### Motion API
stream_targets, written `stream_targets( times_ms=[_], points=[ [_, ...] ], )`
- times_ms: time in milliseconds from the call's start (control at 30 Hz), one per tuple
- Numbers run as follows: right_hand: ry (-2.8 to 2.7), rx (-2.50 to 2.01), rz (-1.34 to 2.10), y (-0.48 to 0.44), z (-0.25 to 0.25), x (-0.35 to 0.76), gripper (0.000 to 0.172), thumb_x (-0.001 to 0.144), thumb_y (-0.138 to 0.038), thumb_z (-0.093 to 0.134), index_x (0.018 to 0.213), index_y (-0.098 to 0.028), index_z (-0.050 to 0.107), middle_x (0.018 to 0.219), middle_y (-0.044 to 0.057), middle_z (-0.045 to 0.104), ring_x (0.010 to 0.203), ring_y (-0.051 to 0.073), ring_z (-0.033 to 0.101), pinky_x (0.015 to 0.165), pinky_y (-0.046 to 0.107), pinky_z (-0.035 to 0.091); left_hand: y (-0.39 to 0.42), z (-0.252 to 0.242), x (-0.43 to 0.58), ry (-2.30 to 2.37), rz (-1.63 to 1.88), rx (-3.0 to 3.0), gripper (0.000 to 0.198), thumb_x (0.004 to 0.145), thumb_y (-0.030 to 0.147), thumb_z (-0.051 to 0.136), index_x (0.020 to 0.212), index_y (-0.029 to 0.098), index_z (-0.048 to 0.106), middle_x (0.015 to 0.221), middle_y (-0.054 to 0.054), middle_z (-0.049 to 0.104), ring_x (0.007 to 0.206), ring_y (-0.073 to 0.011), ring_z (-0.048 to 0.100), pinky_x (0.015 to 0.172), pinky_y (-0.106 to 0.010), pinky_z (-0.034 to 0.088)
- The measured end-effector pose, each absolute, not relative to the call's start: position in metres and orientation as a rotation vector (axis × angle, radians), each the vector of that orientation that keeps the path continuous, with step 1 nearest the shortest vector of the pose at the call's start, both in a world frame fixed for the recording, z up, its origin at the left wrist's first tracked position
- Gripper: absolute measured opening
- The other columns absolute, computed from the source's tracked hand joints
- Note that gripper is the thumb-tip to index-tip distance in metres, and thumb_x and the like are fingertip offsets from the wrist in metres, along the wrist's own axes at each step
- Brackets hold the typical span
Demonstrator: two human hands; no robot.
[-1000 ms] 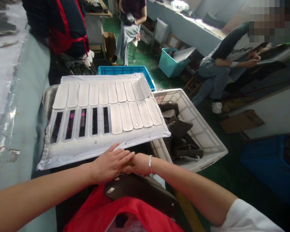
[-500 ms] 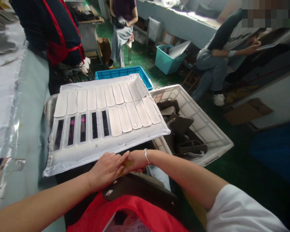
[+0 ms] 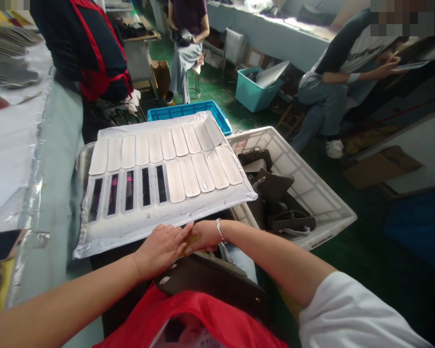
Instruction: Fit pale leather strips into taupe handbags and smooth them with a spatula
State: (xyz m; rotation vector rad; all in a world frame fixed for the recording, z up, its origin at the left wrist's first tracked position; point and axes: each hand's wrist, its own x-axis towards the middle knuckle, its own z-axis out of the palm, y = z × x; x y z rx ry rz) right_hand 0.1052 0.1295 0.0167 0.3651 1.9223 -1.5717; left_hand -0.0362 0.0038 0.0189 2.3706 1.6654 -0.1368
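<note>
A dark olive-brown handbag (image 3: 213,280) lies across my lap, with small metal studs and a pale patch at its left end. My left hand (image 3: 163,246) is curled over the far left edge of this bag, fingers close together. Against its fingertips presses my right hand (image 3: 203,236), fingers bent, a silver bangle at the wrist. Between the two hands a bit of something yellow (image 3: 192,239) shows; its kind is hidden. Just beyond them a white-covered board (image 3: 141,212) carries two rows of pale rounded strips (image 3: 142,149) and several open slots.
To the right, a white plastic crate (image 3: 322,212) holds dark bags (image 3: 273,186). Behind the board is a blue crate (image 3: 188,106). A cloth-covered table (image 3: 63,145) runs along the left. Co-workers sit ahead: one in a red apron (image 3: 105,72), others farther back and right.
The view has shifted slightly, so the surroundings sit a little farther right. Both hands stay together at the handbag's edge with almost no change.
</note>
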Motion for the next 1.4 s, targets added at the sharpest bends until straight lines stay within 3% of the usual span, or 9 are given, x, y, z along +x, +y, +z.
stream_targets(
  times_ms=[533,633,767,833,933,1033,1167,1267,1400],
  points=[
    [1.822,0.398,-1.691,0.128,0.011,0.109,0.022,0.079,-0.031,0.059,0.066,-0.016,0.048,0.048,-0.007,0.045,0.037,0.008,0.045,0.036,0.019,0.039,0.012,0.019,-0.034,1.607,-0.090,2.287,0.047,0.094,0.030,0.030,0.139,0.016,0.030,0.103,-0.009,0.063,0.093,-0.0235,0.056,0.084,-0.042,0.038],
    [1.774,0.448,-1.757,0.136,0.019,0.120,0.025,0.073,-0.035,0.066,0.071,-0.017,0.049,0.050,-0.007,0.048,0.036,0.008,0.046,0.035,0.019,0.039,0.011,0.024,-0.042,1.689,0.140,2.180,0.050,0.092,0.040,0.032,0.138,0.019,0.032,0.124,-0.011,0.055,0.114,-0.0264,0.049,0.102,-0.051,0.026],
    [1.797,0.702,-1.924,0.164,0.018,0.156,0.025,0.078,-0.038,0.061,0.080,-0.019,0.046,0.055,-0.006,0.053,0.039,0.009,0.051,0.035,0.018,0.040,-0.004,0.028,-0.070,1.946,0.675,1.562,0.058,0.092,0.048,0.026,0.142,0.020,0.020,0.140,-0.010,0.040,0.129,-0.0233,0.035,0.109,-0.045,0.023],
    [1.879,0.992,-1.963,0.179,0.004,0.175,0.023,0.082,-0.040,0.055,0.084,-0.020,0.043,0.057,-0.006,0.052,0.040,0.008,0.052,0.037,0.017,0.041,-0.016,0.024,-0.082,1.921,0.772,1.243,0.060,0.091,0.051,0.027,0.142,0.020,0.021,0.137,-0.009,0.045,0.127,-0.0219,0.038,0.109,-0.043,0.025],
    [1.940,1.480,-1.774,0.195,-0.032,0.194,0.023,0.085,-0.041,0.051,0.087,-0.019,0.044,0.055,-0.006,0.050,0.042,0.009,0.053,0.041,0.019,0.045,-0.033,0.012,-0.082,1.727,0.747,1.012,0.058,0.088,0.055,0.033,0.131,0.018,0.043,0.129,-0.009,0.054,0.121,-0.0231,0.047,0.106,-0.040,0.032],
    [1.941,1.642,-1.551,0.199,-0.070,0.199,0.026,0.086,-0.043,0.048,0.093,-0.018,0.047,0.054,-0.004,0.050,0.046,0.013,0.055,0.045,0.025,0.047,-0.044,0.004,-0.065,1.577,0.724,1.006,0.046,0.086,0.051,0.041,0.118,0.021,0.057,0.122,-0.006,0.060,0.114,-0.0232,0.053,0.102,-0.039,0.038],
    [1.975,1.778,-1.186,0.204,-0.099,0.191,0.045,0.076,-0.055,0.057,0.091,-0.013,0.055,0.070,0.011,0.060,0.072,0.027,0.063,0.061,0.039,0.050,-0.048,0.009,-0.048,1.512,0.802,1.016,0.036,0.079,0.042,0.059,0.109,0.023,0.062,0.113,-0.003,0.065,0.105,-0.0225,0.058,0.094,-0.034,0.045],
    [1.988,1.830,-0.974,0.210,-0.104,0.181,0.056,0.068,-0.062,0.060,0.090,-0.011,0.060,0.087,0.021,0.062,0.096,0.036,0.058,0.077,0.047,0.045,-0.046,0.012,-0.048,1.476,0.844,0.841,0.035,0.076,0.040,0.063,0.105,0.021,0.065,0.105,-0.004,0.068,0.097,-0.0219,0.062,0.087,-0.032,0.048],
    [1.969,1.823,-0.913,0.213,-0.100,0.174,0.062,0.068,-0.068,0.056,0.090,-0.011,0.063,0.094,0.024,0.062,0.097,0.038,0.058,0.078,0.047,0.043,-0.039,0.009,-0.050,1.392,0.850,0.611,0.033,0.072,0.037,0.067,0.098,0.017,0.066,0.090,-0.005,0.071,0.083,-0.0195,0.065,0.077,-0.030,0.050]
  ],
)
